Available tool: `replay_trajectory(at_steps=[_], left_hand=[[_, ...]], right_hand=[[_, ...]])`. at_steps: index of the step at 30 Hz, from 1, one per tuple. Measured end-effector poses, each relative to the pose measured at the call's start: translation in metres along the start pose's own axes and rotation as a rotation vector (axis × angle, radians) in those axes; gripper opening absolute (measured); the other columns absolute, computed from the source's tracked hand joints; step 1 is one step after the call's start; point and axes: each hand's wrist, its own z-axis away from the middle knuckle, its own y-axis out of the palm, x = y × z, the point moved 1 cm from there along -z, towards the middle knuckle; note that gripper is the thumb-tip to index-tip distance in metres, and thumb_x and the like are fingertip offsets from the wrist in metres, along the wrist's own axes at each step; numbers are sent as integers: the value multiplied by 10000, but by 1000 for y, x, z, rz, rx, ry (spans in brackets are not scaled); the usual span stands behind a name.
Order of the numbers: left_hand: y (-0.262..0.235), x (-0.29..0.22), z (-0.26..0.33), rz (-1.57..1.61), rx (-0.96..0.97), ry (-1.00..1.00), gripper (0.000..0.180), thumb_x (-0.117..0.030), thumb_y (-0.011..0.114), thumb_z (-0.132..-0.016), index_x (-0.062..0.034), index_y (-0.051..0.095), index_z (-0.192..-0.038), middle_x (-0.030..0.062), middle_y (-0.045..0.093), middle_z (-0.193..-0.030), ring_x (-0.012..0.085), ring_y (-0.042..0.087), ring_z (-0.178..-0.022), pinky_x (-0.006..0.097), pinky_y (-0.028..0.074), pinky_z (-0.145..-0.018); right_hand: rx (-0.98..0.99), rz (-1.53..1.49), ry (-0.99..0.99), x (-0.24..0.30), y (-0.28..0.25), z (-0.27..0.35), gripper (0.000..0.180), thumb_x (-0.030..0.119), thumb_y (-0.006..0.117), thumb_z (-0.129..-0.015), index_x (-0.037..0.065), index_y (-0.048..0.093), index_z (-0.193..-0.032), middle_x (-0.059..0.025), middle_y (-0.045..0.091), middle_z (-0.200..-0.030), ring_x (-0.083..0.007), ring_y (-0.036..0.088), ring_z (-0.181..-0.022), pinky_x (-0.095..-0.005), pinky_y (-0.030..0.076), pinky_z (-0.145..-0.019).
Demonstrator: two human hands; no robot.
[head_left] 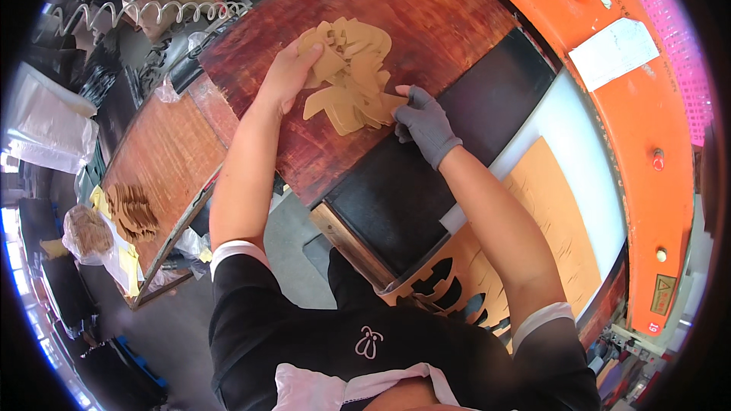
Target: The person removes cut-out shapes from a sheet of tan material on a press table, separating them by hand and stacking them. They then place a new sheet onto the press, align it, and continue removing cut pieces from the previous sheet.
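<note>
A loose pile of tan, flat cut pieces (354, 80), like leather or sheet material, lies fanned out on a reddish-brown board (304, 160). My bare left hand (293, 72) is closed on the pile's left side, its thumb on top of some pieces. My right hand (426, 125) wears a grey glove with bare fingertips showing. Its fingers are bent in at the pile's right edge and seem to pinch a piece there; the exact grip is partly hidden.
A black pad (388, 217) lies right of the board, beside a tan sheet with cut-outs (544, 213) on a white surface. An orange machine beam (632, 144) curves along the right. On the left, a wooden table (171, 144) carries brown cut pieces (133, 211) and a plastic-wrapped bundle (86, 230).
</note>
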Motion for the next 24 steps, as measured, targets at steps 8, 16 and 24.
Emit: replay_trajectory(at_steps=[8, 16, 24], left_hand=[[9, -30, -8, -472, 140, -153, 340, -237, 476, -937, -113, 517, -1252, 36, 637, -1047, 129, 597, -888, 287, 481, -662], [-1, 14, 2, -189, 104, 23, 353, -201, 544, -905, -96, 511, -1240, 24, 614, -1089, 120, 568, -969, 291, 455, -827], [48, 13, 59, -1311, 209, 676, 705, -97, 730, -644, -133, 453, -1291, 101, 372, -1400, 339, 308, -1306, 472, 276, -1045]], right_hand=[[48, -59, 49, -3, -1, -3, 358, 83, 572, -837, 44, 487, -1183, -56, 601, -768, -104, 534, -538, -237, 440, -490], [61, -150, 49, -5, -6, -2, 363, 71, 564, -840, 50, 476, -1191, -47, 576, -740, -116, 537, -561, -244, 441, -494], [-17, -87, -11, -13, -2, -5, 462, 48, 576, -817, -4, 405, -1243, -63, 545, -775, -134, 549, -561, -262, 449, -472]])
